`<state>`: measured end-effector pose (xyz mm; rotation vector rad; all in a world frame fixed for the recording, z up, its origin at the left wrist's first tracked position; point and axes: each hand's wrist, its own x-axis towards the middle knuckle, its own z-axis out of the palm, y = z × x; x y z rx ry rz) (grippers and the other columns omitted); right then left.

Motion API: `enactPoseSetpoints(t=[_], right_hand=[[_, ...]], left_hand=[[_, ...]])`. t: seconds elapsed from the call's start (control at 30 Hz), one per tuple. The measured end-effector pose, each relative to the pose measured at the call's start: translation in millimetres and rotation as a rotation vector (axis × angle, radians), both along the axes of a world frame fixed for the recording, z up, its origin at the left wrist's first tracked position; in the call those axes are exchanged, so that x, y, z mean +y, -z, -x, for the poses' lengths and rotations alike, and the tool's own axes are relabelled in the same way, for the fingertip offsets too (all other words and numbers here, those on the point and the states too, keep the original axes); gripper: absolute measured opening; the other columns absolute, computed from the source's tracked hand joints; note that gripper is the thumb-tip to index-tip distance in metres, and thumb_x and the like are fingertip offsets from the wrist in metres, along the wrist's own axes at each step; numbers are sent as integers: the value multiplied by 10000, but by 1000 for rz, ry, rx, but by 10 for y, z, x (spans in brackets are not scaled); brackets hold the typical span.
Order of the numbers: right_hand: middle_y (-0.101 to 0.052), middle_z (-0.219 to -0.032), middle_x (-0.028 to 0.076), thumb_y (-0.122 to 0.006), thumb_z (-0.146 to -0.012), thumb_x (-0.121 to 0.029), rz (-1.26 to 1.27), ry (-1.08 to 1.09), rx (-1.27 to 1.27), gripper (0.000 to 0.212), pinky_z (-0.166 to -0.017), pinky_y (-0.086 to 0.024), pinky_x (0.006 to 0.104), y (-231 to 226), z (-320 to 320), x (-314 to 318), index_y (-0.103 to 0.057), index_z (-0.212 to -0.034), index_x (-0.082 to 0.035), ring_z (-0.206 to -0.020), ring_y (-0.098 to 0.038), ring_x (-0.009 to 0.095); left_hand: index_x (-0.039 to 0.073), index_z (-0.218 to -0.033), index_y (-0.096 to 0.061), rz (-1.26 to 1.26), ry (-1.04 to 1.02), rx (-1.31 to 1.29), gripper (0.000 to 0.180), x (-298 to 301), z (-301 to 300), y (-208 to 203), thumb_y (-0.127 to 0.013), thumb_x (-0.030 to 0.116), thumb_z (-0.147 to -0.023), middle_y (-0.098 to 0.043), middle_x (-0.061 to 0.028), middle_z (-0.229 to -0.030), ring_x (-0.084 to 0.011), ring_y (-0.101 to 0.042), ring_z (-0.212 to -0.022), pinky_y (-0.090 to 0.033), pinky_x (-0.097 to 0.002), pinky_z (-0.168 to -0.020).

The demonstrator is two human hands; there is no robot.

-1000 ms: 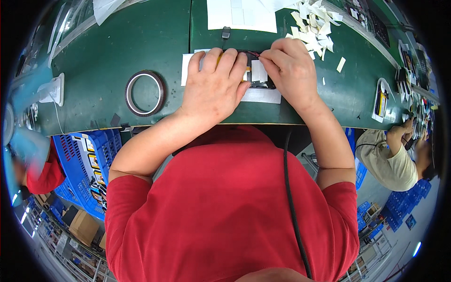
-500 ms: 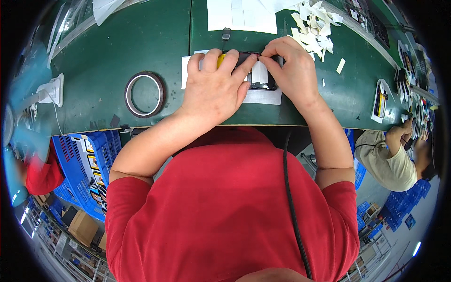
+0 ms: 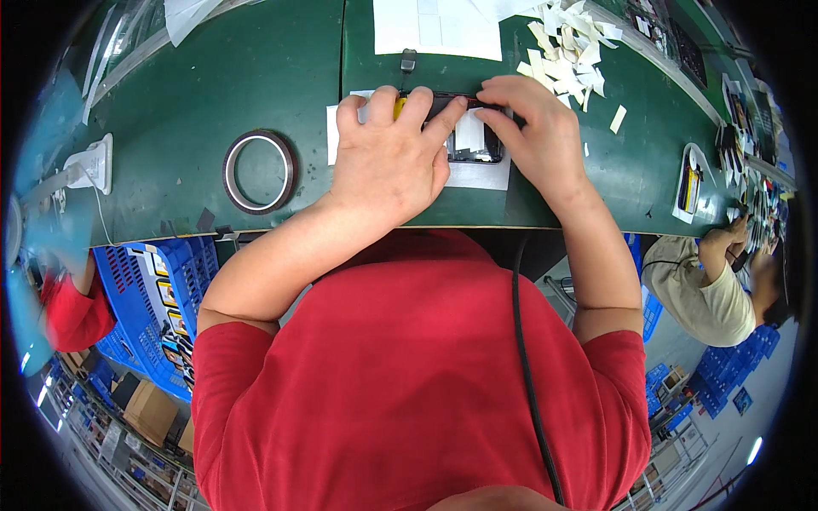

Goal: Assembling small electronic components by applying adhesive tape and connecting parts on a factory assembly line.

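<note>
An opened, dark phone-like device [image 3: 492, 148] lies on a white sheet [image 3: 477, 177] at the table's near middle. It shows a pale rectangular patch [image 3: 469, 132] and a yellow piece [image 3: 399, 107] at its left end. Across its left half rests my left hand [image 3: 388, 162], with bent fingers over the far side and the thumb by the near side; the index fingertip presses near the far edge. My right hand [image 3: 545, 132] is at the device's far right corner, thumb and index finger apart. I see nothing held between them. My left hand hides much of the device.
Left of my hands lies a roll of tape [image 3: 261, 171]. Paper scraps [image 3: 567, 55] are heaped at the far right, with white sheets [image 3: 434, 25] beyond the device. A blue basket [image 3: 158, 315] stands below the table's left edge. A co-worker's arm [image 3: 711, 255] shows at right.
My right thumb and index finger have parted from a pinch at the device's far edge and shifted slightly right. My left hand stays nearly in place on the device.
</note>
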<state>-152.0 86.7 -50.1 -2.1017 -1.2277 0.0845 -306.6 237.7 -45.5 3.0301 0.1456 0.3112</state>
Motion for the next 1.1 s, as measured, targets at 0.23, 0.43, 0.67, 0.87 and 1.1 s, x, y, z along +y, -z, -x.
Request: enactPoseSetpoints(t=[0.23, 0.43, 0.67, 0.87, 1.1], right_hand=[[-677, -1198, 111, -795, -844, -182, 22, -219, -305, 332, -860, -582, 382, -25, 34, -147, -729, -1127, -22, -1010, -685, 297], [-628, -1211, 110, -791, -841, -248, 128, -289, -408, 408, -910, -556, 377, -70, 31, -124, -707, -1158, -5, -1074, -642, 295], [-688, -1059, 87, -748, -854, -120, 33, -175, -360, 223, -829, -566, 381, -14, 35, -80, -716, -1065, -54, -943, -680, 279], [-686, -872, 78, -749, -826, -77, 3, 9, -75, 129, -747, -549, 400, 25, -9, 78, -685, -938, -70, -857, -668, 290], [-656, -840, 84, -724, -812, -47, 42, 45, -57, 110, -736, -544, 417, -16, 23, 154, -651, -893, -62, -842, -661, 297]], left_hand=[[287, -1413, -620, -10, 2, -17, 539, -1, 3, 31, -660, 250, -877, -558, -29, -1234, -268, -494, -1131, -365, -484, -972], [291, -1415, -619, -14, -4, -25, 546, -1, -1, 47, -661, 262, -871, -552, -24, -1241, -263, -489, -1136, -360, -480, -971], [237, -1380, -642, -7, 15, -78, 535, 9, -4, 74, -683, 282, -848, -549, -26, -1178, -260, -492, -1116, -354, -508, -976], [235, -1378, -645, -3, 15, -98, 536, 10, -13, 95, -681, 277, -845, -554, -34, -1177, -269, -493, -1116, -357, -514, -976], [236, -1370, -650, 10, 19, -100, 535, 4, -14, 101, -683, 269, -837, -560, -42, -1181, -278, -497, -1112, -362, -516, -968]])
